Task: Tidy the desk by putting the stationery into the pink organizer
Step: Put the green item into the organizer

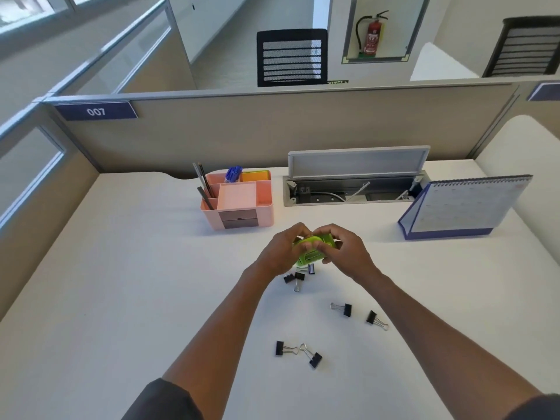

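Above the middle of the white desk, my left hand (pixel 283 250) and my right hand (pixel 342 248) together grip a small green plastic object (pixel 309 253), fingers curled round it from both sides; most of it is hidden. The pink organizer (pixel 265 207) stands just beyond my hands, holding blue pens (pixel 233 173), dark pencils (pixel 206 184) and yellow-green sticky notes (pixel 256 176). Several black binder clips lie loose on the desk: a cluster under my hands (pixel 295 277), two to the right (pixel 345 309) (pixel 374 318), and two nearer me (pixel 283 348) (pixel 313 357).
A blue desk calendar (pixel 463 207) stands at the right. An open cable tray (pixel 354 189) with a raised lid sits behind it against the partition (pixel 272 128). Office chairs show beyond the partition.
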